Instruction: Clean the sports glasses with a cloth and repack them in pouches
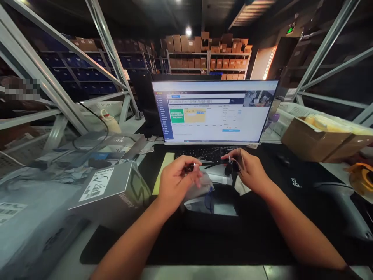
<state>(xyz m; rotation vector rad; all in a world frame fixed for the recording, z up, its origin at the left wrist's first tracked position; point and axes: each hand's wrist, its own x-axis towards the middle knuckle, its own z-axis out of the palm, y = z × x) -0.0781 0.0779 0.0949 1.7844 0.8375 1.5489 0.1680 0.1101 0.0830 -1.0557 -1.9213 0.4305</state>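
My left hand (177, 182) is closed, thumb against fingers, on a small dark glossy piece (190, 167). To its right, my right hand (251, 171) pinches a thin dark piece (240, 160); its kind is blurred. Between and below the hands lies crumpled clear plastic (201, 186) beside a white paper-like piece (218, 177). Under them, a dark open container or pouch (215, 221) shows clear wrapping and a blue streak inside; its outline melts into the black desk mat (186, 245). The keyboard (201, 153) is partly hidden behind my hands.
A monitor (204, 116) stands ahead. At left are a grey box (107, 190) with a label and a grey plastic package (35, 233). A barcode scanner (344, 210), yellow tape roll (363, 177) and cardboard box (317, 140) are at right. Metal frame posts flank the desk.
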